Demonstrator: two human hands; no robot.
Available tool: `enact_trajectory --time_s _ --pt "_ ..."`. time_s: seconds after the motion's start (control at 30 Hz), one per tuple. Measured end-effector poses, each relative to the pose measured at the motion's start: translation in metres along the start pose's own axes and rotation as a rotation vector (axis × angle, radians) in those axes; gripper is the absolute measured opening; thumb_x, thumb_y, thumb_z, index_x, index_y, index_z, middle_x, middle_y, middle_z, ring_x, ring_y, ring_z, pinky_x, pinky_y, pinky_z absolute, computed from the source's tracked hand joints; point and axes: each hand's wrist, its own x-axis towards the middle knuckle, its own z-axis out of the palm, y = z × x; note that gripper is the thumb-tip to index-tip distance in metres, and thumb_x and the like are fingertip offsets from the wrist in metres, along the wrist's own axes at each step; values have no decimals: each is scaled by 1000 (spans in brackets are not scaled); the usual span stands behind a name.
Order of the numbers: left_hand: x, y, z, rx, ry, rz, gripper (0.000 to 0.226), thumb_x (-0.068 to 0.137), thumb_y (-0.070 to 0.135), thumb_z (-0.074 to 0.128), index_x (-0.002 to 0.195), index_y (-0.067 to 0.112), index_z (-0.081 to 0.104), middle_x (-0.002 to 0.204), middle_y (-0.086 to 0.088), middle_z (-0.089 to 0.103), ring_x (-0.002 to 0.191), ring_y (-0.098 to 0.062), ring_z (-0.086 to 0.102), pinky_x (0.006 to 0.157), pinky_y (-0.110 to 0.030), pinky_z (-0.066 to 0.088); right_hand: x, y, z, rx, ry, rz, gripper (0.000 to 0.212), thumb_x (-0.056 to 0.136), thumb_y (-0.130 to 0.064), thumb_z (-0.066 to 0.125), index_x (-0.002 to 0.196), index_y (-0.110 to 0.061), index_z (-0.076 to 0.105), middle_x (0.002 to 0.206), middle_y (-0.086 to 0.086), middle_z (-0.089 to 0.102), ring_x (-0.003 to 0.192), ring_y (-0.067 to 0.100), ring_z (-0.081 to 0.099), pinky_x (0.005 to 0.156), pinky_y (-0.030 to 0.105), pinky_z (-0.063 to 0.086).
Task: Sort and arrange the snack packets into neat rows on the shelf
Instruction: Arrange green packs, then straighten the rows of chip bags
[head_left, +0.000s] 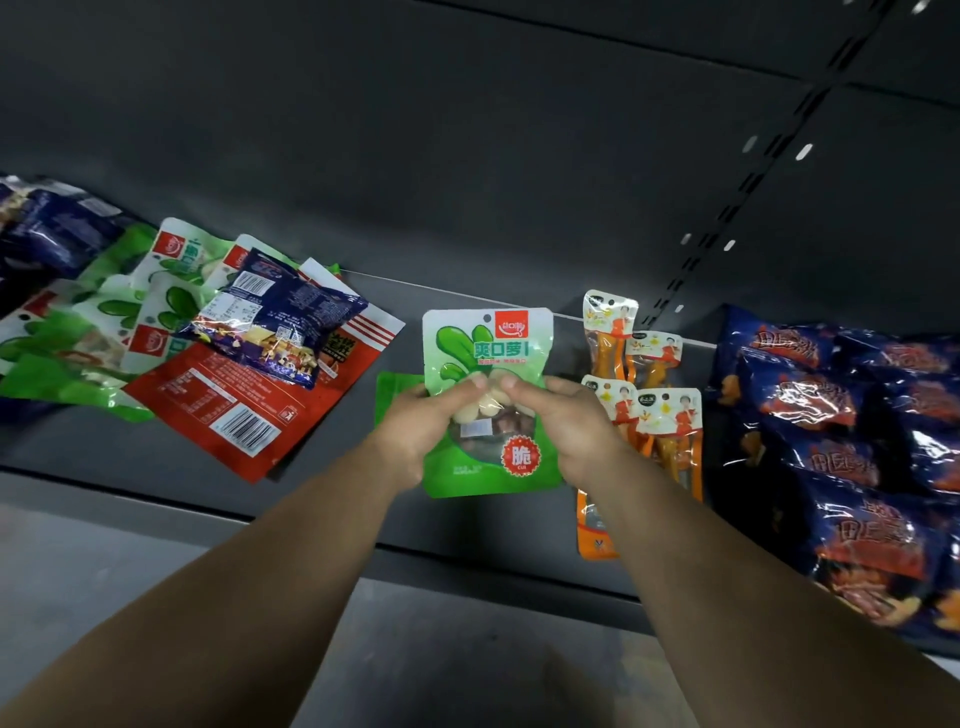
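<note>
I hold the green radish packet (485, 374) with my left hand (421, 421) and right hand (566, 421), both grasping it, above the shelf (467, 270).

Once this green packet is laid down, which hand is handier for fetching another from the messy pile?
Probably the left hand. The mixed pile lies on its side of the shelf, while the right hand sits nearer the sorted orange packets. Both grip the green packet now.
</note>
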Motion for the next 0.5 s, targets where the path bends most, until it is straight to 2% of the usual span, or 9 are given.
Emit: enact_trajectory --time_s 0.03,0.07,0.13,0.17,0.27,0.3,0.37,0.43,0.5 --pt "-1 0 -5 -1 -22 -4 42 68 31 82 101 10 68 101 -9 72 98 -28 67 95 -48 50 3 2 3 -17 -16 3 13 78 -21 76 86 -14 70 86 6 73 73 19 67 69 29 52" --pt "-4 1 -10 -12 -28 1 40 67 24 81 102 9 69 101 -10 73 98 -29 67 95 -49 49 4 3 7 -32 -29 13 14 77 -22 77 86 -14 70 87 6 73 76 20 68 73 31 53" --pt "-8 4 -23 -41 -23 27 51 56 24 81 104 9 69 101 -10 73 99 -30 67 96 -52 48 7 5 16 -83 -53 19 20 77 -27 77 89 -13 69 91 6 73 84 22 69 84 35 54" --pt "-8 7 -30 -39 13 49 55 53 26 81 104 10 69 102 -9 73 100 -30 67 97 -52 47 8 5 21 -132 -54 14 20 78 -29 76 89 -13 69 91 6 73 83 21 68 82 34 54" --pt "-10 12 -55 -25 181 73 37 65 26 81 97 13 68 98 -7 72 97 -30 66 95 -50 48 16 -5 32 -215 37 -62 21 88 -31 66 73 -17 60 71 2 64 59 13 57 57 25 46" --pt "-11 15 -65 -25 241 72 37 67 31 82 96 14 67 98 -7 71 96 -30 65 93 -49 49 19 -10 33 -238 94 -105 23 90 -30 63 71 -18 58 70 2 62 59 14 56 57 27 45" --pt "-12 16 -85 -20 319 63 52 61 43 85 100 16 66 103 -7 70 96 -31 65 92 -50 49 31 -16 33 -369 189 -198 18 91 -27 61 76 -17 60 80 3 64 74 17 60 73 31 50" --pt "-17 14 -102 -56 367 79 41 70 33 83 102 14 66 100 -9 70 91 -30 66 89 -50 51 41 -18 33 -593 208 -239 13 91 -26 60 93 -15 67 96 3 67 90 17 60 86 31 47" --pt "-20 10 -116 -85 390 86 34 74 23 80 103 11 68 96 -11 70 87 -29 67 88 -51 52 47 -11 36 -801 141 -236 22 92 -29 57 110 -19 65 113 2 66 104 20 61 87 28 48"
